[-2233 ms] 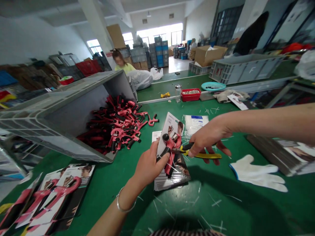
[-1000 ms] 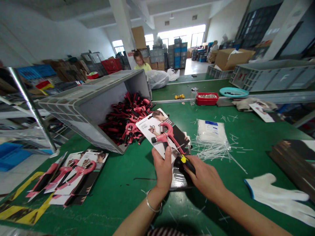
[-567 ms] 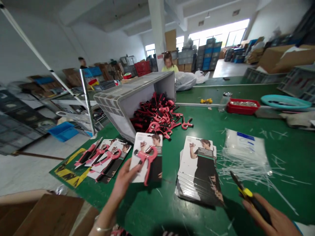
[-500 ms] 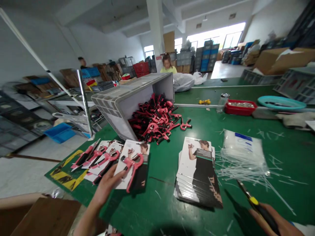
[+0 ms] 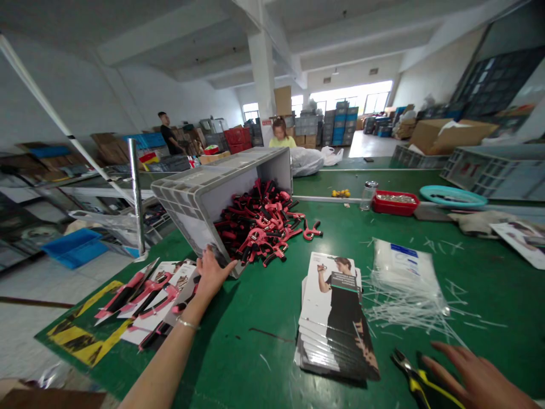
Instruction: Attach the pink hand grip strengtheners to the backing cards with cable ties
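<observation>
Cutters [image 5: 414, 379] lie just left of the right hand [image 5: 481, 382], its fingers spread, nose pointing away; left hand [image 5: 212, 271], fingers together, rests on cards [image 5: 162, 284] far left.

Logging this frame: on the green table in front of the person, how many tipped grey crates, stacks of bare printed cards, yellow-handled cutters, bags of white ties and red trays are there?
Tipped grey crate: 1
Stack of bare printed cards: 1
Yellow-handled cutters: 1
Bag of white ties: 1
Red tray: 1
Total: 5
</observation>
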Action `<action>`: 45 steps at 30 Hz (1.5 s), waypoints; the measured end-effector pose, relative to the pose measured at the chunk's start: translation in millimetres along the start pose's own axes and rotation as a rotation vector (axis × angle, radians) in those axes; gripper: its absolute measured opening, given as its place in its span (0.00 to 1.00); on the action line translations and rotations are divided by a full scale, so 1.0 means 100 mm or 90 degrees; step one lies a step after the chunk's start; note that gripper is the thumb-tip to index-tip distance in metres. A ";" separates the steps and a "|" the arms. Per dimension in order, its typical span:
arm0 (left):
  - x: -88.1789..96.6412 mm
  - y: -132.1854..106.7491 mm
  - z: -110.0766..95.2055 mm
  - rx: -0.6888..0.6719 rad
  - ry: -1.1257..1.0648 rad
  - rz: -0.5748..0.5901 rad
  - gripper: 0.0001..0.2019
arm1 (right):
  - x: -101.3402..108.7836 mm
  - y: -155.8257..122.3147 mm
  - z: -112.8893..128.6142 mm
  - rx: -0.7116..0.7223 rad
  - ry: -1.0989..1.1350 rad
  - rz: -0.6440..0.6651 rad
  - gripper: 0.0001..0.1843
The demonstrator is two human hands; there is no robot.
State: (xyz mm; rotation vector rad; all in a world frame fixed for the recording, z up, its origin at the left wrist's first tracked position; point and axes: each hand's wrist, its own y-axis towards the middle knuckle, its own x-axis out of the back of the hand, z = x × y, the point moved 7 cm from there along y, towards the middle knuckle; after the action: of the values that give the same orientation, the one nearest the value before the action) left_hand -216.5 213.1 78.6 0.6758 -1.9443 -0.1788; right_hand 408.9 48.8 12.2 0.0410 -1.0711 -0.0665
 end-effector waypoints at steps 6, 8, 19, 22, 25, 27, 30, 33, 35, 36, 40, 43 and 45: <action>-0.15 0.19 -0.18 0.152 0.001 -0.135 0.42 | 0.56 0.92 1.50 0.030 0.277 0.192 0.32; -0.16 0.16 -0.19 0.142 0.005 -0.147 0.39 | 0.56 1.24 2.38 0.134 0.389 0.269 0.30; -0.36 0.08 -0.03 0.139 -0.187 -0.155 0.42 | 0.38 2.83 5.60 0.699 -0.132 -0.142 0.32; -0.41 0.06 0.01 0.135 -0.251 -0.186 0.44 | 0.18 3.00 5.80 0.710 -0.252 -0.114 0.23; -0.43 0.02 0.03 0.112 -0.205 -0.192 0.45 | 0.16 3.00 5.86 0.714 -0.284 -0.144 0.19; -0.46 -0.02 0.06 0.111 -0.158 -0.179 0.46 | 0.18 2.96 5.84 0.710 -0.311 -0.155 0.18; -0.53 -0.09 0.10 0.117 -0.139 -0.163 0.47 | 0.27 2.85 5.70 0.693 -0.343 -0.173 0.17; -0.60 -0.16 0.06 0.061 -0.163 -0.155 0.48 | 0.40 2.70 5.37 0.674 -0.366 -0.199 0.15; -0.62 -0.22 -0.01 -0.001 -0.150 -0.149 0.47 | 0.49 2.56 5.04 0.637 -0.381 -0.210 0.14; -0.62 -0.26 -0.06 -0.025 -0.137 -0.148 0.47 | 0.52 2.48 4.85 0.612 -0.386 -0.211 0.13; -0.65 -0.43 -0.21 -0.074 -0.076 -0.136 0.49 | 0.52 2.09 3.98 0.501 -0.400 -0.198 0.09; -0.71 -0.61 -0.35 -0.125 -0.006 -0.162 0.49 | 0.41 1.84 3.33 0.430 -0.394 -0.186 0.12; -0.76 -0.72 -0.46 -0.167 0.035 -0.201 0.47 | 0.33 1.76 2.99 0.409 -0.379 -0.196 0.19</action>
State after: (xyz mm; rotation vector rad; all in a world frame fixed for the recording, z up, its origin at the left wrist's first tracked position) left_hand -124.9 200.7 10.9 0.7988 -1.7130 -0.5942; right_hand 168.1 221.4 195.7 0.8077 -1.6388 -0.0084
